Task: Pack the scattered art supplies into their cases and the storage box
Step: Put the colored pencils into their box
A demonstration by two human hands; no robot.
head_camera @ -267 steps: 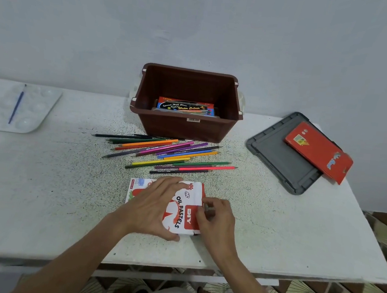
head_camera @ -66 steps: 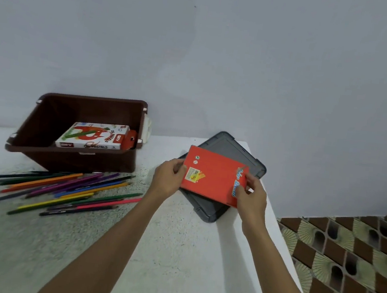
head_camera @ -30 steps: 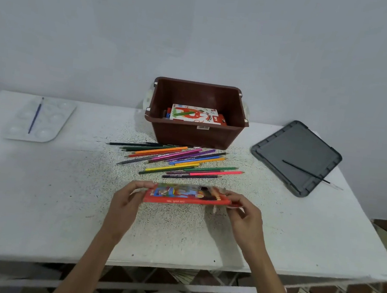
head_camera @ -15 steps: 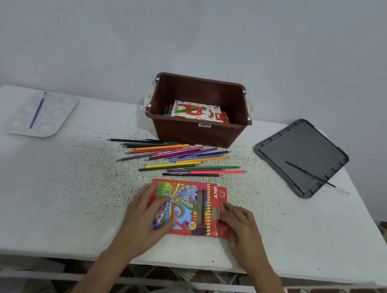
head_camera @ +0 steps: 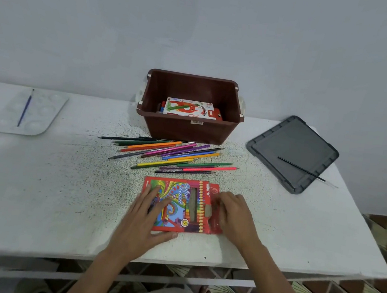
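Observation:
A red colour-pencil case (head_camera: 181, 202) lies flat on the white table near the front edge. My left hand (head_camera: 146, 215) presses on its left half with straight fingers, thumb at the lower edge. My right hand (head_camera: 232, 216) has its fingers curled at the flap on the case's right end. Several loose colour pencils (head_camera: 169, 155) lie in a row between the case and the brown storage box (head_camera: 189, 129). Inside that box lies an oil pastels box (head_camera: 189, 108).
A grey lid (head_camera: 291, 145) rests at the back right with a thin black brush (head_camera: 301, 168) across it. A white palette (head_camera: 41, 117) with a blue brush (head_camera: 25, 108) sits at the far left. The table's front edge (head_camera: 174, 262) is close to my hands.
The oil pastels box went into the brown box. I took the red case off the grey lid, brought it to the table's front and laid it face up; the right fingers now curl at its flap.

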